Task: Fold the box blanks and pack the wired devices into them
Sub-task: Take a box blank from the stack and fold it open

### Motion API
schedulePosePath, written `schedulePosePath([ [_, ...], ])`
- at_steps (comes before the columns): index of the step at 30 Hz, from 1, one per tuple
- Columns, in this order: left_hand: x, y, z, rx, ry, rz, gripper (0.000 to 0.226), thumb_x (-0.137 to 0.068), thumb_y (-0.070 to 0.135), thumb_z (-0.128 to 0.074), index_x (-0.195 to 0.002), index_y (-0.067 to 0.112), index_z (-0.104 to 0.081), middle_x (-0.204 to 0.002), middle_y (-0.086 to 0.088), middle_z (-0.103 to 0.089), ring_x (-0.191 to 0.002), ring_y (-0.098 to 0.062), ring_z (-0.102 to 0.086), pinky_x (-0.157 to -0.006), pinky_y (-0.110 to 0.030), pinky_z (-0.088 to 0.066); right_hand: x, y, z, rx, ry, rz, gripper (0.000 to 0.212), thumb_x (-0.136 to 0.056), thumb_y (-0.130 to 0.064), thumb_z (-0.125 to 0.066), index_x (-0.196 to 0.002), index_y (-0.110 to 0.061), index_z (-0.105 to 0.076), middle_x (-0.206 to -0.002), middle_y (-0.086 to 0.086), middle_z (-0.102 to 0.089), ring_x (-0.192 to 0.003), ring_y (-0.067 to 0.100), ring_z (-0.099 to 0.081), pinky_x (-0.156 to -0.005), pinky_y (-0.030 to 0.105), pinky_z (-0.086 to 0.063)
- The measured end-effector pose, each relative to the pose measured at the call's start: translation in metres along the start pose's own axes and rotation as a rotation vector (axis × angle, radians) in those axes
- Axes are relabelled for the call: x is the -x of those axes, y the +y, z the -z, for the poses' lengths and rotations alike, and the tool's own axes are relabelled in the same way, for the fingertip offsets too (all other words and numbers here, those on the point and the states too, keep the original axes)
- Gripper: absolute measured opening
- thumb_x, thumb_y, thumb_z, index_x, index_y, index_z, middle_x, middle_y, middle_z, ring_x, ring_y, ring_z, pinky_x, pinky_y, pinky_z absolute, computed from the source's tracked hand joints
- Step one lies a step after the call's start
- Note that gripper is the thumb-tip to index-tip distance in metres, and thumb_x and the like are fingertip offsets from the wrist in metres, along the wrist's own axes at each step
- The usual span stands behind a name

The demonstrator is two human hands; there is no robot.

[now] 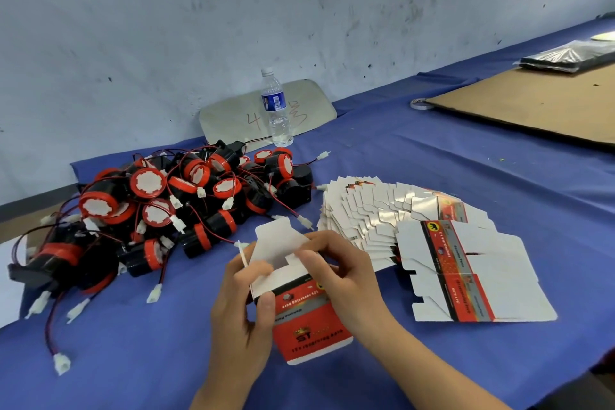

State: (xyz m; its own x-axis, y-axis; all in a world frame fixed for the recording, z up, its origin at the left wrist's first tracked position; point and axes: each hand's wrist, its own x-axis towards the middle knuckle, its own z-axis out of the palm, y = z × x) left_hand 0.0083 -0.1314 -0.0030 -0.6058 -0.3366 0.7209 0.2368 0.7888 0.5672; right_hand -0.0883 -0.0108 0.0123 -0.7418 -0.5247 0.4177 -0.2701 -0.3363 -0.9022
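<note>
The half-folded red and white box (299, 296) is held just above the blue counter (432, 160), its top flaps open. The left hand (243, 313) grips its side; the right hand (336, 273) pinches a flap. Right of the box, flat box blanks (416, 230) lie fanned out. Left of it, wired devices (166, 203) are piled. Beyond it stands a water bottle (278, 110).
</note>
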Motion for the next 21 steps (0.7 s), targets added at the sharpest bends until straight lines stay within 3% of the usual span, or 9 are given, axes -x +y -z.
schedulePosePath([
  [3, 0.0029, 0.0043, 0.0001, 0.033, -0.025, 0.064, 0.042, -0.094, 0.067, -0.028, -0.135, 0.058, -0.037, -0.15, 0.014, -0.04, -0.117, -0.037, -0.058, -0.078, -0.033, -0.057, -0.0001, 0.0004, -0.0015, 0.008, 0.012, -0.026, 0.023, -0.079, -0.042, -0.062, -0.074, -0.019, -0.061, -0.082, -0.004, -0.065, -0.076, 0.009, -0.061, -0.066, 0.017, -0.047],
  [6, 0.0023, 0.0077, -0.0012, 0.047, -0.015, 0.094, 0.047, -0.096, 0.064, -0.026, -0.142, 0.055, -0.029, -0.138, 0.004, -0.056, -0.102, -0.02, -0.066, -0.07, -0.011, -0.051, 0.0004, 0.0026, -0.0029, 0.018, 0.055, -0.027, 0.028, -0.077, -0.047, -0.061, -0.072, -0.02, -0.058, -0.079, -0.01, -0.064, -0.075, 0.006, -0.06, -0.065, 0.016, -0.045],
  [8, 0.0016, 0.0092, -0.0032, 0.045, -0.014, 0.081, 0.048, -0.099, 0.059, -0.025, -0.145, 0.048, -0.03, -0.134, 0.019, -0.056, -0.098, -0.002, -0.065, -0.069, -0.007, -0.049, 0.0008, 0.0042, -0.0038, 0.021, 0.071, -0.027, 0.03, -0.076, -0.049, -0.061, -0.073, -0.02, -0.058, -0.079, -0.01, -0.064, -0.075, 0.007, -0.06, -0.065, 0.018, -0.045],
  [10, 0.0016, 0.0092, -0.0045, 0.021, -0.02, 0.063, 0.046, -0.101, 0.055, -0.025, -0.139, 0.038, -0.042, -0.128, 0.035, -0.052, -0.099, 0.008, -0.061, -0.07, -0.004, -0.047, 0.0005, 0.0035, -0.004, 0.028, 0.074, -0.021, 0.027, -0.076, -0.05, -0.061, -0.071, -0.023, -0.058, -0.081, -0.008, -0.064, -0.077, 0.009, -0.06, -0.067, 0.021, -0.046],
  [12, 0.0008, 0.0088, -0.0041, 0.018, -0.036, 0.065, 0.036, -0.101, 0.054, -0.024, -0.121, 0.043, -0.052, -0.113, 0.032, -0.057, -0.091, 0.005, -0.062, -0.068, -0.005, -0.046, -0.0006, 0.0043, -0.0033, 0.007, 0.07, -0.044, 0.027, -0.079, -0.048, -0.058, -0.068, -0.022, -0.059, -0.084, -0.006, -0.065, -0.08, 0.014, -0.062, -0.071, 0.027, -0.047],
  [15, -0.0001, 0.0091, -0.0039, 0.019, -0.025, 0.03, 0.036, -0.102, 0.052, -0.024, -0.103, 0.032, -0.055, -0.104, 0.025, -0.058, -0.087, 0.001, -0.062, -0.067, -0.007, -0.045, -0.0032, 0.0024, -0.0004, -0.109, 0.074, -0.126, 0.036, -0.088, -0.04, -0.046, -0.062, -0.024, -0.064, -0.086, -0.005, -0.068, -0.086, 0.02, -0.064, -0.078, 0.033, -0.048],
  [18, 0.0005, 0.0083, -0.0041, 0.04, 0.019, 0.047, 0.032, -0.102, 0.051, -0.026, -0.1, 0.037, -0.054, -0.108, 0.027, -0.059, -0.091, 0.002, -0.062, -0.072, -0.006, -0.045, -0.0049, -0.0003, 0.0012, -0.116, 0.018, -0.072, 0.021, -0.089, -0.028, -0.047, -0.086, -0.024, -0.067, -0.079, -0.004, -0.064, -0.074, 0.013, -0.057, -0.07, 0.022, -0.044],
  [20, 0.0007, 0.0067, -0.0026, 0.064, 0.061, 0.09, 0.032, -0.1, 0.054, -0.026, -0.099, 0.038, -0.053, -0.109, 0.025, -0.062, -0.092, 0.0, -0.062, -0.073, -0.009, -0.046, -0.0051, 0.0006, 0.0006, -0.145, -0.023, -0.092, 0.03, -0.086, -0.021, -0.05, -0.112, -0.028, -0.062, -0.081, -0.002, -0.06, -0.072, 0.011, -0.051, -0.066, 0.019, -0.042],
  [21, 0.0009, 0.0054, -0.0015, 0.076, 0.08, 0.102, 0.032, -0.1, 0.054, -0.026, -0.098, 0.038, -0.053, -0.109, 0.023, -0.062, -0.093, -0.001, -0.062, -0.073, -0.01, -0.046, -0.0054, 0.0012, 0.0008, -0.131, -0.051, -0.099, 0.033, -0.085, -0.02, -0.052, -0.115, -0.029, -0.062, -0.081, -0.007, -0.061, -0.07, 0.007, -0.051, -0.066, 0.016, -0.041],
])
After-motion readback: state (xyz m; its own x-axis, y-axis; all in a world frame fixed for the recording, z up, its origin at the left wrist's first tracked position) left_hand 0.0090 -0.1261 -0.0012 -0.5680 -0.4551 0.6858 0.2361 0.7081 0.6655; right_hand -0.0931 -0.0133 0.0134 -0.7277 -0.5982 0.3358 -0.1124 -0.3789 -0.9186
